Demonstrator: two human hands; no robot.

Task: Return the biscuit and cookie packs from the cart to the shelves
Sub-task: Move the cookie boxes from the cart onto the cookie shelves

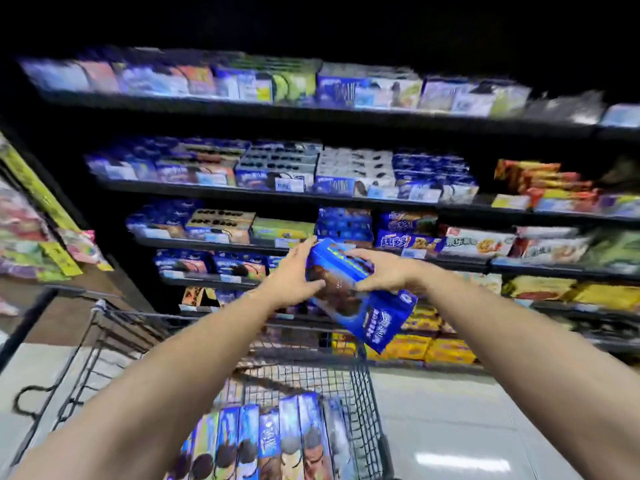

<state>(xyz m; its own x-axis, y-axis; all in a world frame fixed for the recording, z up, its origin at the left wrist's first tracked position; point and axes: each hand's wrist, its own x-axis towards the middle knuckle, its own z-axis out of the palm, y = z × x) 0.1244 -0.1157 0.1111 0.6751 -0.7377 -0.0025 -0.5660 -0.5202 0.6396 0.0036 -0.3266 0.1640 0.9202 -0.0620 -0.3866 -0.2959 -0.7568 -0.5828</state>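
Observation:
A blue cookie pack (367, 306) with brown cookies printed on it hangs tilted in front of the shelves, above the cart. My left hand (294, 278) grips its left side with the fingers stretched along the top edge. My right hand (377, 271) grips its upper right part, fingers curled over the face. Several more blue cookie packs (270, 441) stand upright in a row inside the black wire cart (363, 386) below my arms. The shelves (221, 242) ahead carry many blue cookie boxes, blurred by motion.
Red and yellow biscuit packs (547, 188) fill the shelves at right, and orange boxes (429, 348) sit on the lowest shelf behind the cart. A side rack with colourful bags (31, 237) stands at left. Grey floor (467, 427) lies right of the cart.

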